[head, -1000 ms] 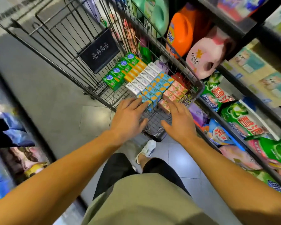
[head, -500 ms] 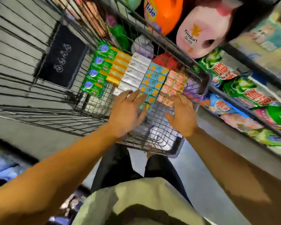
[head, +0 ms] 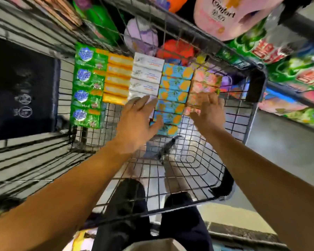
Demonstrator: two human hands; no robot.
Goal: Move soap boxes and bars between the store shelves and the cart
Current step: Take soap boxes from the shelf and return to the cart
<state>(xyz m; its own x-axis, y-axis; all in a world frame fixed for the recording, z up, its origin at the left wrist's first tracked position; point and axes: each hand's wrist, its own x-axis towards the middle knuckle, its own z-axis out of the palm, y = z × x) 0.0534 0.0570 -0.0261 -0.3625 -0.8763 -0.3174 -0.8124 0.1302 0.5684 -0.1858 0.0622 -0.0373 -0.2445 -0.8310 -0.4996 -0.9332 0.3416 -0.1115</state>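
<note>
1. I look straight down into the wire cart; both bare arms reach in from the near edge.
2. Soap lies in five columns on the cart floor, side by side, touching: green packs, orange bars, white boxes, blue boxes, pink boxes.
3. Left hand: fingers straight and spread, released, grasping nothing. The fingertips lie over the near end of the white boxes; the thumb touches the left side of the blue boxes near their near end.
4. Right hand: fingers loosely bent over the near end of the pink boxes. I cannot tell whether they grip a box or merely rest against it; the picture is blurred there.
5. The blue column runs nearest to me, its last box lying between the two hands.
6. A dark placard hangs on the cart's left wall, well apart from the soap.
7. Beyond the far wall of the cart I see a pink bottle marked Comfort, and green bags on the shelves to the right.
8. Dark trousers show through the cart mesh below.
</note>
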